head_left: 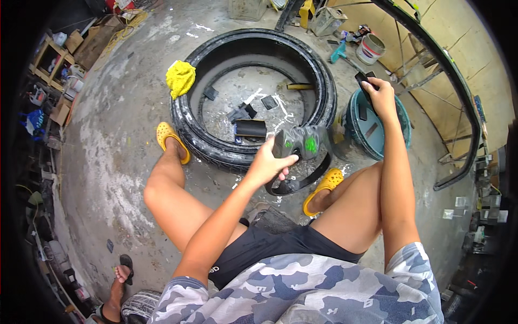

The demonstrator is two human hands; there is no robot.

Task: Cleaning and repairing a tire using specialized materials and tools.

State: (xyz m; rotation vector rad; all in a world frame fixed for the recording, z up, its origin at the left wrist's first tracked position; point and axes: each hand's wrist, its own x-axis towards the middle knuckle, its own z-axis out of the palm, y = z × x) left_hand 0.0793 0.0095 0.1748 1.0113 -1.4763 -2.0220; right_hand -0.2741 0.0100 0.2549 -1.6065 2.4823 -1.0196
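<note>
My left hand [271, 162] grips a dark, glossy, lumpy object [294, 144] with bright green patches. A black band [294, 186] loops below it; whether the two are joined I cannot tell. Both are at the near right edge of a big black tyre [329, 92] lying flat on the floor. Up at the right, my right hand [383, 99] is closed around a short black oblong piece [365, 83]. It is above the far left rim of a teal bucket [408, 127], which contains dark pieces. A crumpled yellow cloth [180, 79] hangs over the tyre's left side.
Black scraps [237, 113] and a dark roll-shaped piece [251, 128] lie inside the tyre ring. A white pail [370, 48] and a teal-headed tool [339, 53] stand beyond the bucket. A curved black strip [475, 124] arcs along the right. Another person's foot [123, 271] shows at lower left.
</note>
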